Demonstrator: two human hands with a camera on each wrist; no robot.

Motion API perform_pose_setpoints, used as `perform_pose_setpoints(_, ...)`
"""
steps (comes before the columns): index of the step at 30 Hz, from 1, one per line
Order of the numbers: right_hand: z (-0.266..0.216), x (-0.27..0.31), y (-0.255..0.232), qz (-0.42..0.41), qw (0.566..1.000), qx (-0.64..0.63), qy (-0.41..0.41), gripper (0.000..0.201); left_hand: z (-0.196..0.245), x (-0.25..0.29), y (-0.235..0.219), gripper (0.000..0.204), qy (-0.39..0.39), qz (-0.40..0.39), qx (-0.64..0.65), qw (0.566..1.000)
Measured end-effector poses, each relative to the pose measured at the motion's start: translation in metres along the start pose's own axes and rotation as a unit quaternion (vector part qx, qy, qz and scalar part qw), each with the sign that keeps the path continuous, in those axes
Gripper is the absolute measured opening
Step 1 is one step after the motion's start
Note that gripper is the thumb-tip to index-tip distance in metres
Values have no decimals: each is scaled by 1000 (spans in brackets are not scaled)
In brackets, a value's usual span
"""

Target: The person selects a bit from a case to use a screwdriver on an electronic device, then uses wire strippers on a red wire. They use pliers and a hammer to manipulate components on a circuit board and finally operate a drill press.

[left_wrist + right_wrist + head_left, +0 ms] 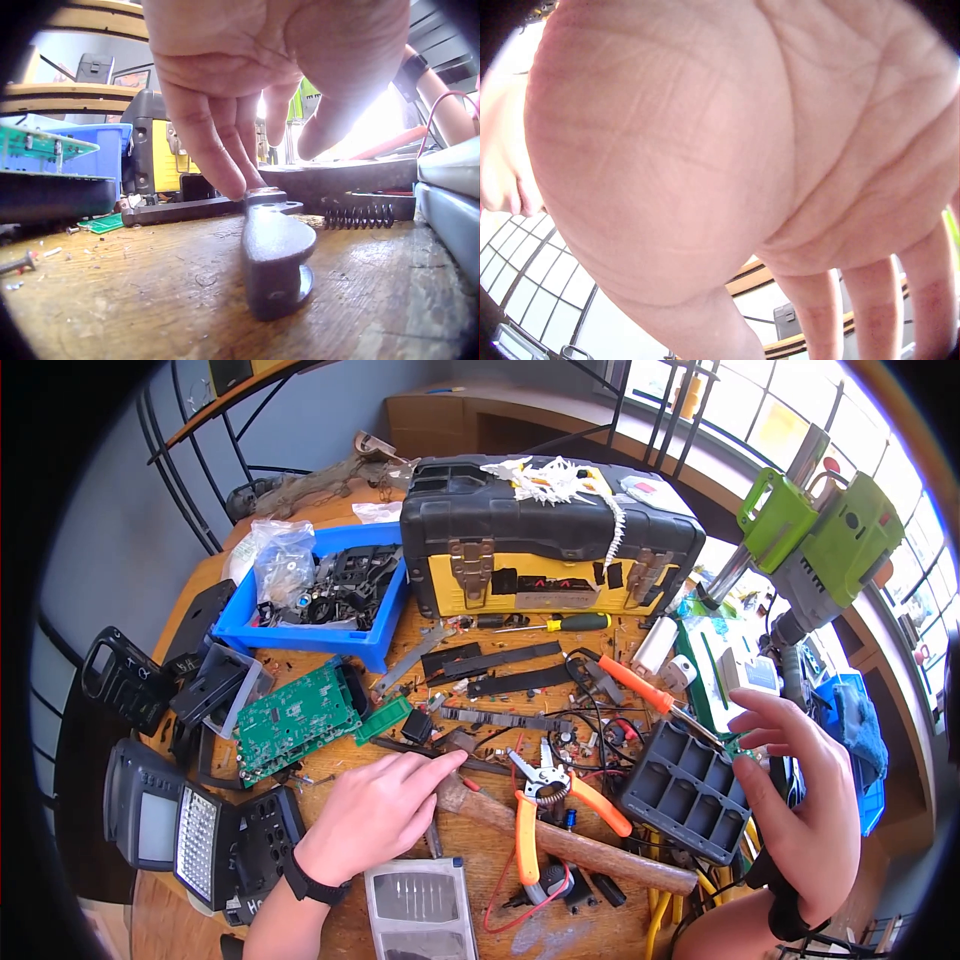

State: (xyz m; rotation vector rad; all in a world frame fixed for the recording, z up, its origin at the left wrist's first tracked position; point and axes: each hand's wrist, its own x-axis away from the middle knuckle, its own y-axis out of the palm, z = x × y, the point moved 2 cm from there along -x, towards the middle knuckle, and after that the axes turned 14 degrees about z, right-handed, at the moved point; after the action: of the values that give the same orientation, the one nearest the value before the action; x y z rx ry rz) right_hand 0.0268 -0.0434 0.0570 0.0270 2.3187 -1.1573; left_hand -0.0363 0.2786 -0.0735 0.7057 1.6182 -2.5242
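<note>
My left hand hangs low over the near middle of the table, beside the head of a wooden-handled hammer. In the left wrist view, its loosely extended fingers point down, with fingertips right at the far end of a dark metal piece. My right hand is raised at the right edge of a black compartment tray, its fingers and thumb spread apart and nothing between them. A soldering iron with an orange handle points toward it. Orange-handled wire strippers lie across the hammer handle.
A black and yellow toolbox stands at the back, left of a green drill on a stand. Further left are a blue bin of parts and a green circuit board. A grey case lies in front.
</note>
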Motion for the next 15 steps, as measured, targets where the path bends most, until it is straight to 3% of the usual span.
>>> perform_pose_setpoints(15, 2, -1, -3, -4, 1000, 11, -20, 45, 5, -2, -3, 51, -30, -20, -6, 999)
